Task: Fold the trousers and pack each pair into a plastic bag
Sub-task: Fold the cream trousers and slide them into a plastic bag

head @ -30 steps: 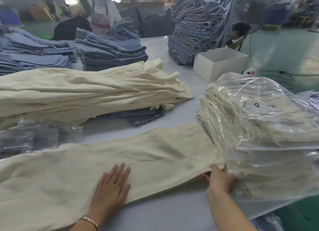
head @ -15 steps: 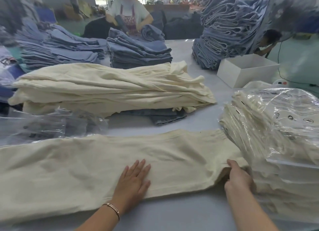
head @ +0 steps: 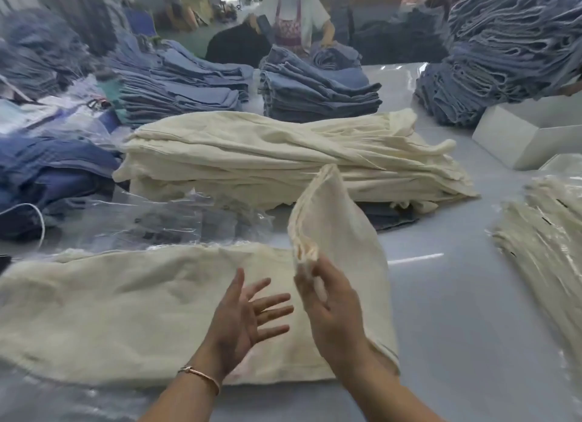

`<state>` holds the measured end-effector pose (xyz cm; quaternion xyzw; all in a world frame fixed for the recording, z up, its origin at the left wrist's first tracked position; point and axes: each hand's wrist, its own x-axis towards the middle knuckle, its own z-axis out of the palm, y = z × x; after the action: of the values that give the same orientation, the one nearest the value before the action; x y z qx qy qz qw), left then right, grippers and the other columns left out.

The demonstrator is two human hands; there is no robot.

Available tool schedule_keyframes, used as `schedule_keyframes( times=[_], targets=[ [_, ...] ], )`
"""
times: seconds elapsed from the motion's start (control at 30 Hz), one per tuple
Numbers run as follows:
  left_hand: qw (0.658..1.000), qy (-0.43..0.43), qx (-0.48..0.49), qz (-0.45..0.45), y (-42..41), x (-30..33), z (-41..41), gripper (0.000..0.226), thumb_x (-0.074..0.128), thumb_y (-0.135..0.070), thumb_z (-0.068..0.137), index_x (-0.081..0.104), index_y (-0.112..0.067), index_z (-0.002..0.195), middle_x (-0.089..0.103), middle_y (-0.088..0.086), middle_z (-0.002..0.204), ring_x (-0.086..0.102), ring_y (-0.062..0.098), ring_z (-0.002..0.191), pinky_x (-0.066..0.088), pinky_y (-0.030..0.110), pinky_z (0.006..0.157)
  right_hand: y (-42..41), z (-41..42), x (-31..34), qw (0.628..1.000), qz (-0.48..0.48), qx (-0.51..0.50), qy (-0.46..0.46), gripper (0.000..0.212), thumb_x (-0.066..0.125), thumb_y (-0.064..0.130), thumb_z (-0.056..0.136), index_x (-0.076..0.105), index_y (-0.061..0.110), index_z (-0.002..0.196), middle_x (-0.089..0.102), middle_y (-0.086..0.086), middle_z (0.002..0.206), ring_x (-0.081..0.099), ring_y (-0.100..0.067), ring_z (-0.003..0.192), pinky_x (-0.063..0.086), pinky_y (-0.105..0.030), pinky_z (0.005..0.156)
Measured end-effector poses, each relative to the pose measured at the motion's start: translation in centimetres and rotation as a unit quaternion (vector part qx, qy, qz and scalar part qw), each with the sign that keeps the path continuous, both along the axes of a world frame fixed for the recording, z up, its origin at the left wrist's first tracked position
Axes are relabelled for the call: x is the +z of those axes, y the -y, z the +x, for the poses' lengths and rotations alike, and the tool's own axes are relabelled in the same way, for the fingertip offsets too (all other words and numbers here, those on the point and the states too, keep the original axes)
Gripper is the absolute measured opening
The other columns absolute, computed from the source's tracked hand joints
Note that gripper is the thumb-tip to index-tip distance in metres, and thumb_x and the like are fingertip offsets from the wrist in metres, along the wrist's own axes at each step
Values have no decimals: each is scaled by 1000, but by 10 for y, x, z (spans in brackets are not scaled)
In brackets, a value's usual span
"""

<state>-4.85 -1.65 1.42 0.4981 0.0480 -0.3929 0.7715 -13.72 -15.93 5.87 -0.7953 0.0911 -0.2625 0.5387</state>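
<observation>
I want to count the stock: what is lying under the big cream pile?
Under the cream pile a dark blue garment sticks out at the near right edge, flat on the table. The pile covers the rest.

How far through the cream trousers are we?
Done: a stack of bagged pairs sits at the right. In hand: the right hand lifts one end of the flat pair for its fold; the left hand is open above it. Left: bagging it, then the unfolded pile behind.

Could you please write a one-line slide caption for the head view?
Right hand lifts one end of the cream trousers to fold it over; left hand hovers open above them.
</observation>
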Motion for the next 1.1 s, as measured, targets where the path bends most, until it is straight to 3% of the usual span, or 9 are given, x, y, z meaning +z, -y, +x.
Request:
schedule_keyframes(
  times=[0.07, 0.2, 0.3, 0.37, 0.57, 0.63, 0.8, 0.93, 1.1],
  targets=[
    [994, -69, 3, -88, -30, 1, 19, 80, 43, -74, 85, 53, -14, 137, 53, 21, 136, 51, 39, 126, 48, 51, 95, -32, 2, -17, 973, -162, 123, -112, 40, 61, 49, 88, 57, 30, 124, 36, 10, 150, 30, -12, 139, 25, -31, 113],
    [997, -82, -16, 4, -70, -6, 39, 56, 51, -45, 96, 55, -3, 133, 58, 24, 130, 54, 39, 122, 41, 51, 105, -37, 1, -49, 863, -390, 203, -250, 97, 62, 69, 73, 13, 37, 150, -23, 12, 156, -31, -14, 140, -20, -46, 115],
    [974, 9, -7, 226, -80, -16, 40, 31, 56, 0, 89, 60, 7, 119, 71, 22, 101, 71, 34, 87, 58, 40, 78, -29, -9, -55, 795, -506, 180, -283, 100, 75, 70, 51, 48, 32, 139, 29, -1, 155, 27, -25, 143, 7, -52, 115],
    [969, 41, -6, 244, -80, -11, 43, 25, 53, 5, 89, 63, 4, 112, 72, 20, 96, 72, 32, 83, 59, 34, 64, -26, -16, -62, 809, -506, 140, -265, 91, 80, 68, 36, 68, 30, 118, 60, 1, 132, 58, -21, 120, 24, -41, 105],
    [978, 80, 16, 194, -117, 9, 70, 28, 64, -5, 82, 66, 1, 109, 71, 22, 102, 70, 36, 90, 60, 37, 66, -3, -35, -75, 868, -481, 34, -116, 61, 56, 65, 79, 68, 21, 120, 63, -3, 128, 59, -23, 117, 28, -35, 106],
    [934, 132, 8, 332, -134, -1, 77, 38, 70, -5, 77, 64, 1, 113, 70, 21, 105, 68, 37, 95, 56, 43, 82, 4, -34, -77, 898, -425, -49, -104, 55, 40, 57, 94, 71, 15, 111, 67, -9, 118, 59, -27, 109, 39, -37, 97],
    [647, 352, -19, 676, -132, -23, 58, 53, 62, -33, 85, 49, -15, 133, 52, 15, 128, 46, 35, 118, 44, 42, 91, 26, -12, -73, 907, 6, -202, -370, 58, 60, 43, 89, 43, 13, 136, 54, -3, 120, 53, -23, 109, 44, -37, 90],
    [604, 502, -51, 617, -89, -40, 23, 59, 56, -45, 90, 45, -20, 142, 35, 9, 151, 26, 31, 140, 27, 44, 113, 32, 9, -68, 902, 117, -147, -389, 43, 64, 45, 86, 59, 7, 106, 62, -3, 100, 59, -20, 89, 48, -36, 79],
    [564, 523, -123, 627, -50, -51, 1, 60, 25, -58, 96, 11, -39, 151, -6, -9, 161, -13, 14, 147, -4, 37, 120, 47, 20, -36, 922, 207, -43, -324, 14, 60, 7, 89, 67, 1, 100, 70, -17, 97, 64, -27, 83, 50, -36, 70]
  ],
)
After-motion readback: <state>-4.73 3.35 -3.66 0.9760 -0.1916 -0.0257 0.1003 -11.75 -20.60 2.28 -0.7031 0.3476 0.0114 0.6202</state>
